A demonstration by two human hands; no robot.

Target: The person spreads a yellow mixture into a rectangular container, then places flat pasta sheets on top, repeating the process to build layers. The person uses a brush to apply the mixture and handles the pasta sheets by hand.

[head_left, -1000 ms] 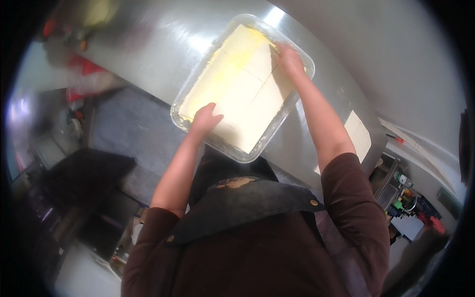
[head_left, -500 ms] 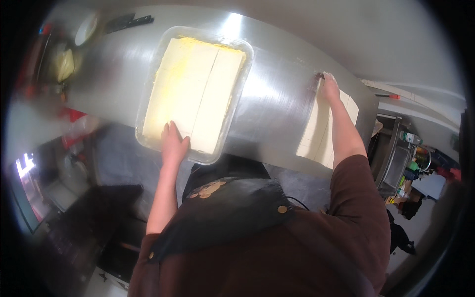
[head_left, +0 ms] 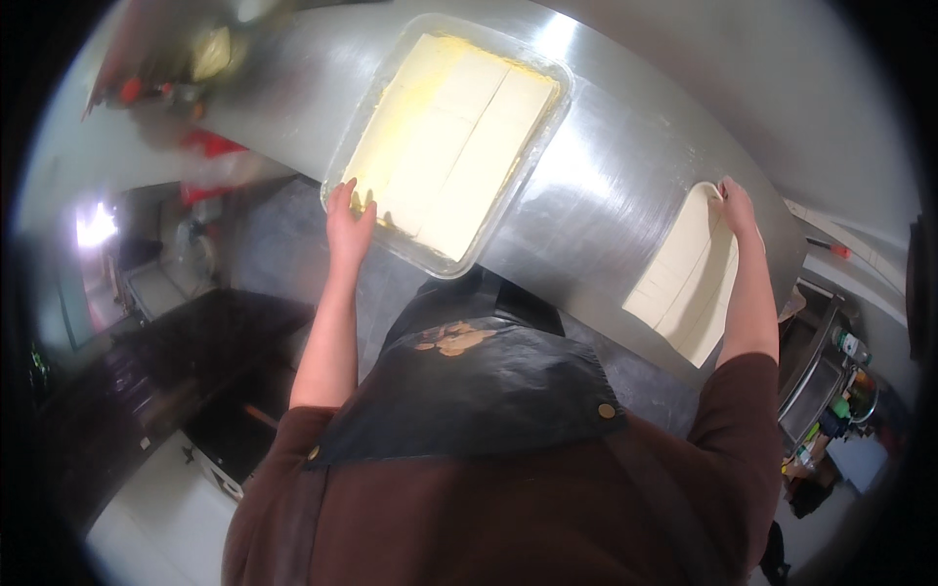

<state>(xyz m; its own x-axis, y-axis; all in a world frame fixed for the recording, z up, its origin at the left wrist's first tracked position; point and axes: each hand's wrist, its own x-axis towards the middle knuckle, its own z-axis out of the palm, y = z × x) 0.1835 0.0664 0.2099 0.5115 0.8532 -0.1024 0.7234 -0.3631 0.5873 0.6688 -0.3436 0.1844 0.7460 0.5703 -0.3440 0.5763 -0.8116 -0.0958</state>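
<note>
A clear, shallow rectangular tray (head_left: 522,180) lies on the steel table at the middle. Inside it are pale flat dough sheets (head_left: 454,127), with yellow powder or crumbs along the edges and the left side. My left hand (head_left: 350,232) is at the tray's near left corner, fingers apart, the tips over the rim and by the yellow crumbs. On the right, another pale dough sheet (head_left: 676,273) marked with straight lines lies on the table. My right hand (head_left: 740,210) pinches its far edge, which curls up off the steel.
The steel worktable (head_left: 606,186) runs across the front, with a wall behind it. At the right end stand a rack (head_left: 813,391) and assorted bottles and containers. A red item (head_left: 210,161) and a yellowish bag (head_left: 210,54) are at the left, blurred.
The view has swung, so the tray and table appear shifted right. My left hand has slid to the tray's left corner. The far edge of the right dough sheet now curls up in my right hand.
</note>
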